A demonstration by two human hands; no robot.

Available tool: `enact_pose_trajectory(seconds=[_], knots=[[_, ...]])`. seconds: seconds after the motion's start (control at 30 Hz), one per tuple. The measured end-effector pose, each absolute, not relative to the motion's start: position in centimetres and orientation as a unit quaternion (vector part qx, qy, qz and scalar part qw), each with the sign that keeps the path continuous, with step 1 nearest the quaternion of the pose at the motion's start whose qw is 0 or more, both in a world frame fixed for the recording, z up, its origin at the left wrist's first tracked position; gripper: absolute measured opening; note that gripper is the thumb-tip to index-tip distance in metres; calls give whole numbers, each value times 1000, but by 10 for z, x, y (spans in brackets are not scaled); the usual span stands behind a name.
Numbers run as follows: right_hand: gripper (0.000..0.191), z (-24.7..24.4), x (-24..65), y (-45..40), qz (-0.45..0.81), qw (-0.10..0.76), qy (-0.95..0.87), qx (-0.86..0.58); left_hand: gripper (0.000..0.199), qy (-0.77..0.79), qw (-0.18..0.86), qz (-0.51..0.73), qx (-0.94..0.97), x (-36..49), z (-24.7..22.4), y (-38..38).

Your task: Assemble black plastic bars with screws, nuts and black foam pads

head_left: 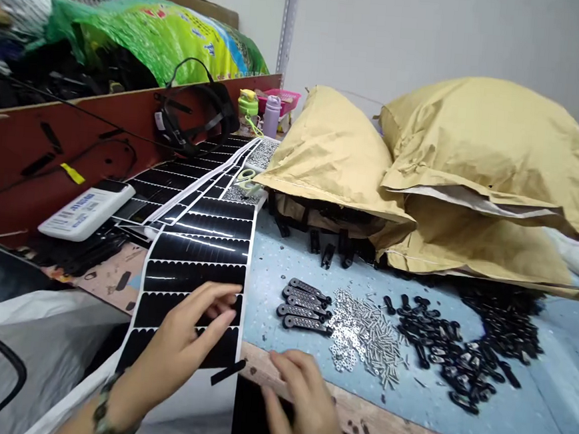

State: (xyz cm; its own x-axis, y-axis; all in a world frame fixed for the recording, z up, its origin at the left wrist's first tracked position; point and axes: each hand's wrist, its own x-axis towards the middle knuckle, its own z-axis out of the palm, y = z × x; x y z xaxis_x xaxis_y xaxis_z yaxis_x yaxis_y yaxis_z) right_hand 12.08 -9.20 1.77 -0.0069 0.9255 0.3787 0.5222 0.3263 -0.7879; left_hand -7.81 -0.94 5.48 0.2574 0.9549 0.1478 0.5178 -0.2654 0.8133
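Note:
My left hand is over a long sheet of black stickers, its fingers bent and the thumb apart, with nothing visible between them. Whether the fingertips touch the sheet, I cannot tell. A loose black strip sticks out at the sheet's lower right corner. At the table's front edge my right hand has its fingers apart and holds nothing I can see. Beyond it lie several black, hole-patterned arm-shaped parts, side by side. Small silver nuts and metal pins or screws are heaped beside them.
Black plastic pieces are piled at the right. Large tan paper sacks stand behind; one sack opens over black parts. A white box, scissors, a purple bottle and a red-brown partition are leftward.

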Motion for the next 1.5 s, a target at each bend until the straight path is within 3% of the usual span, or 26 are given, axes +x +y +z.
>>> enact_pose_trajectory(seconds=[0.13,0.27,0.47,0.67,0.77,0.93,1.17,1.5], knots=[[45,-4,94,-76,201,271,-781,-526,33,520,351,259,734,-105,22,-41],[29,-15,88,-71,178,228,-801,-524,35,516,341,227,752,-104,2,-51],[29,-11,89,-73,266,230,-769,-534,35,501,301,217,782,-102,-7,-49],[16,4,113,-77,465,361,-650,-481,33,495,210,235,810,-109,-25,-51],[8,11,144,-66,451,433,-558,-546,38,491,193,219,821,-101,-19,-51],[24,16,187,-34,446,462,-478,-599,41,401,170,233,870,-50,-1,-43],[20,9,197,-11,474,396,-493,-613,43,359,23,197,912,-8,-7,-23],[14,9,198,-2,412,309,-577,-634,48,346,0,165,924,-16,-14,-19]])
